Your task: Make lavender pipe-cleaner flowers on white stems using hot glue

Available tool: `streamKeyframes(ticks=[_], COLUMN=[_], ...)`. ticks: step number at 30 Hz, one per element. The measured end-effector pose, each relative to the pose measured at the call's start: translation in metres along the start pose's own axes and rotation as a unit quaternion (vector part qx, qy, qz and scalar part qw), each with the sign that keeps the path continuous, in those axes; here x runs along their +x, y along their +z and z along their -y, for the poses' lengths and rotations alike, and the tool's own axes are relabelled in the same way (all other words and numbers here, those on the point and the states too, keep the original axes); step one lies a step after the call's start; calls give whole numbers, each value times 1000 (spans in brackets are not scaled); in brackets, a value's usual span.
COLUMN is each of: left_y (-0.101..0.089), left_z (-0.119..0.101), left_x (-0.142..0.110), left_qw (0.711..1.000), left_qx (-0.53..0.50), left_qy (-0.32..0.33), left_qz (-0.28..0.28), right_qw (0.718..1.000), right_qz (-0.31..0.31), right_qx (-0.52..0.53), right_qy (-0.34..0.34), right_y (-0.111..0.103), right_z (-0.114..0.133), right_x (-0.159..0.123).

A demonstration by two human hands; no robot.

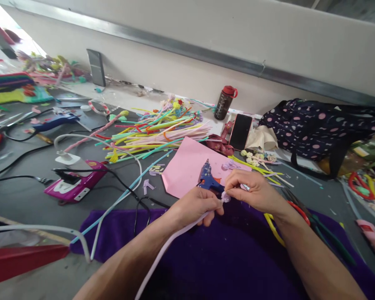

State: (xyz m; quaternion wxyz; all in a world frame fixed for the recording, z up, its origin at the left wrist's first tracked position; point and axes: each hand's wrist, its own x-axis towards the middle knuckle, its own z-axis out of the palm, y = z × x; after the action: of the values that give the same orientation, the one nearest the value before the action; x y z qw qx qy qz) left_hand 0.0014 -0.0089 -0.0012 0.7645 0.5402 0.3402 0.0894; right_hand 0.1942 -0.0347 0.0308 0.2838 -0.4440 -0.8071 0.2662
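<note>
My left hand (203, 205) is closed on a pale lilac fuzzy stem, a pipe cleaner (178, 234), whose long end trails down towards me. At its tip sits a small lilac flower-like bunch (226, 197), pinched between the thumb and fingers of my right hand (246, 186). A bit of something shiny shows by the right fingers, too small to name. Just behind both hands a blue hot glue gun (208, 177) rests on a pink sheet (181, 166), its nozzle pointing away. Lilac pieces (231, 164) lie on that sheet.
Bundled pipe cleaners (162, 133) fill the middle back. A magenta power strip (76, 183) with cords lies left. Behind stand a dark bottle (225, 102) and a phone (241, 130); a patterned bag (318, 129) is at right. Scissors and pliers (328, 237) lie beside my right forearm.
</note>
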Motion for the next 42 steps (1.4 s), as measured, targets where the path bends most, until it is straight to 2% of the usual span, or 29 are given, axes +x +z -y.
streamKeyframes(ticks=[8, 22, 33, 42], left_y=[0, 4, 5, 4], left_z=[3, 2, 5, 3], left_x=[0, -1, 0, -1], left_qw=[1000, 999, 998, 999], left_qx=[6, 8, 6, 5], left_qy=[22, 40, 54, 42], left_qz=[-6, -30, -30, -19], right_qw=[999, 995, 999, 999], right_qz=[5, 24, 50, 33], right_qx=[-27, -92, -19, 20], right_qy=[-27, -32, -6, 5], right_y=[-2, -4, -6, -6], right_z=[3, 4, 3, -1], right_x=[-1, -2, -1, -1])
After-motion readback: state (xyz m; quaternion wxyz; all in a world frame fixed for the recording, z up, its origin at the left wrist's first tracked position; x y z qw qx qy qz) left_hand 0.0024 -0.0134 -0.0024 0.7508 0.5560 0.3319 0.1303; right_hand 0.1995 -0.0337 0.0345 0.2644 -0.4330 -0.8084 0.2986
